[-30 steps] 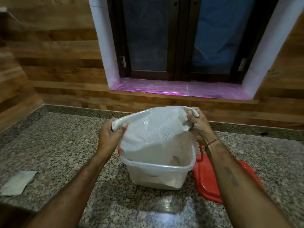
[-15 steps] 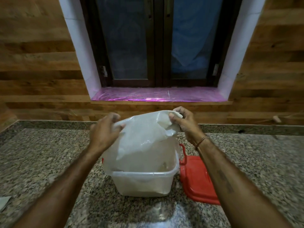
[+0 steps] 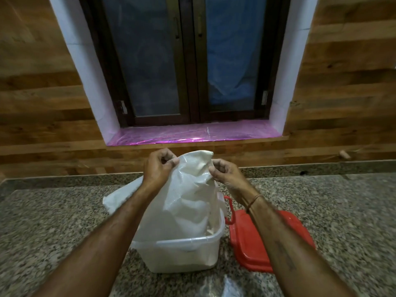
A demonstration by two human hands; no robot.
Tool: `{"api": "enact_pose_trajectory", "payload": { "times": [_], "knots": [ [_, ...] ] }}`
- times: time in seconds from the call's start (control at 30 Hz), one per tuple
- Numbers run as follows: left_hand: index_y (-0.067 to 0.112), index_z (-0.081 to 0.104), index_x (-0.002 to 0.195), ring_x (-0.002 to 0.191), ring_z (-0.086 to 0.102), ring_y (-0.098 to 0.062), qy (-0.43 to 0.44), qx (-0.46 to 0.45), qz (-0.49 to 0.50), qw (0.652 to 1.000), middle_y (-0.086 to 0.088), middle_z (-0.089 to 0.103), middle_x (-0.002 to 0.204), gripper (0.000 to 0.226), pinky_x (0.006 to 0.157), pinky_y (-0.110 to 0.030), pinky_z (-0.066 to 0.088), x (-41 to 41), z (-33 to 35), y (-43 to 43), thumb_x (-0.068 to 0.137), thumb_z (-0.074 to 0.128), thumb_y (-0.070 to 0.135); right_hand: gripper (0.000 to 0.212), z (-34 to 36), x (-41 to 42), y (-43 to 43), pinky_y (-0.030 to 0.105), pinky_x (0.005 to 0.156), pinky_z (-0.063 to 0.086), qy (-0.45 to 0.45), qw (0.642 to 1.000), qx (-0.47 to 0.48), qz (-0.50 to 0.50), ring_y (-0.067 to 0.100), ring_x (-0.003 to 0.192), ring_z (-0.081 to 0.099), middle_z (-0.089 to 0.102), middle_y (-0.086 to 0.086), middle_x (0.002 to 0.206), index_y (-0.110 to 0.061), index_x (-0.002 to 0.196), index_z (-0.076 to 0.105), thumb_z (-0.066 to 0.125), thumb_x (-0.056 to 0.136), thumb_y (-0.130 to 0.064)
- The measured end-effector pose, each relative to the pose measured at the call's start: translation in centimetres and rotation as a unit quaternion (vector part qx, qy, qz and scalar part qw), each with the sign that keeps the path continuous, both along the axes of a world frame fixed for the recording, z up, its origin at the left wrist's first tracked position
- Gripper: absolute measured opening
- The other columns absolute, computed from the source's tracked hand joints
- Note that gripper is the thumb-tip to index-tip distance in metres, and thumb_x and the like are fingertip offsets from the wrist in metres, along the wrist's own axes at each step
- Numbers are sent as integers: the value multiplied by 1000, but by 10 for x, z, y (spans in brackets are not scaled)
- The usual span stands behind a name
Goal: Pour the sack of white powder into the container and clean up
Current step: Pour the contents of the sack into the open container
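**Sack pulled up tall, hands closer together**

A moment ago I saw the hands hold the top of the sack wide apart. Now the left hand (image 3: pixel 157 168) and right hand (image 3: pixel 225 174) have come in near each other. Each one pinches the bunched top of the sack (image 3: pixel 188 202) with curled fingers and thumb. The sack stands taller in the middle of the frame, with its lower end down inside the container (image 3: pixel 182 256) on the counter (image 3: pixel 53 221). I think the last powder is being shaken down and the pour is almost done. The red lid (image 3: pixel 250 241) lies just right of the container, not on it.

I cannot see the sack's mouth or how much powder is in. The sack covers it and the container wall is cloudy. A pale bit (image 3: pixel 209 229) at the inner right may be powder. A flap (image 3: pixel 122 196) of sack pokes out behind the left arm.
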State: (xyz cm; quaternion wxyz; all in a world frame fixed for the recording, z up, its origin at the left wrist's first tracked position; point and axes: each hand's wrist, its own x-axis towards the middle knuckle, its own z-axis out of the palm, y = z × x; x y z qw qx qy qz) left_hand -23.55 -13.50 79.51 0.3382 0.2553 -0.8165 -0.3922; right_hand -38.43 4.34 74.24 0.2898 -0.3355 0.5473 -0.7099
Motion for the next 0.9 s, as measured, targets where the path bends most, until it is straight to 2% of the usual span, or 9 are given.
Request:
{"api": "enact_pose_trajectory", "payload": {
  "times": [0.17, 0.3, 0.4, 0.5, 0.57, 0.63, 0.73, 0.8, 0.9],
  "knots": [
    [7, 65, 76, 62, 52, -4, 55, 26, -3, 998, 2, 64, 71, 14, 62, -22, 45, 7, -2, -5, 88, 73, 8, 16, -7, 2, -1, 23, 77, 57, 28, 999, 13, -28, 16, 85, 67, 72, 13, 94, 6, 106, 69, 69, 97, -7],
    [-2, 61, 79, 55, 48, -4, 124, 60, 15, 990, -5, 56, 68, 20, 55, -24, 44, 21, -6, -18, 93, 71, 8, 9, -18, 3, -1, 24, 74, 53, 61, 995, -19, -77, 17, 79, 65, 68, 10, 83, -5, 93, 67, 70, 98, -12],
    [0, 61, 80, 63, 48, -11, 135, 80, -3, 988, -5, 56, 70, 27, 58, -28, 42, 30, -6, -33, 94, 74, 19, 13, -25, 6, -1, 25, 76, 56, 46, 995, -9, -87, 28, 103, 72, 74, 9, 109, -14, 109, 66, 70, 100, -21],
    [5, 63, 79, 69, 52, -16, 111, 86, -18, 990, -3, 60, 73, 23, 64, -31, 45, 31, -6, -37, 95, 72, 20, 43, -24, 7, -11, 21, 84, 58, 40, 999, 0, -33, 18, 128, 62, 63, 3, 139, -24, 143, 56, 67, 101, -23],
    [11, 64, 79, 71, 54, -17, 94, 86, -31, 991, -2, 63, 74, 20, 67, -35, 47, 28, -11, -35, 96, 69, 17, 49, -24, 7, -20, 29, 96, 58, 31, 999, -14, 10, 16, 132, 61, 62, 4, 145, -23, 148, 53, 67, 102, -21],
    [13, 63, 77, 69, 54, -15, 86, 82, -34, 992, 1, 62, 71, 20, 66, -34, 46, 27, -16, -32, 96, 69, 15, 36, -24, 8, -24, 27, 93, 58, 39, 999, -9, 10, 13, 120, 68, 71, 5, 133, -15, 138, 62, 65, 102, -15],
    [14, 63, 75, 66, 57, -24, 94, 84, -17, 992, -1, 62, 68, 20, 65, -39, 48, 27, -18, -36, 93, 71, 16, 4, -28, 12, -23, 19, 68, 53, 59, 997, 8, -43, 5, 79, 68, 76, 1, 92, -9, 99, 73, 70, 98, -10],
    [15, 63, 73, 66, 56, -25, 106, 95, -1, 990, -1, 61, 66, 21, 66, -40, 49, 26, -19, -40, 91, 73, 19, 14, -35, 15, -21, 21, 61, 49, 48, 995, -3, -89, 6, 66, 61, 70, 1, 76, -3, 86, 70, 76, 93, -13],
    [16, 65, 74, 67, 57, -22, 98, 101, 8, 990, 2, 61, 67, 20, 67, -39, 49, 23, -18, -40, 91, 74, 22, 39, -42, 19, -14, 25, 61, 53, 12, 992, -30, -124, 13, 68, 63, 70, 10, 76, 8, 83, 66, 83, 84, -27]
  ]
}}
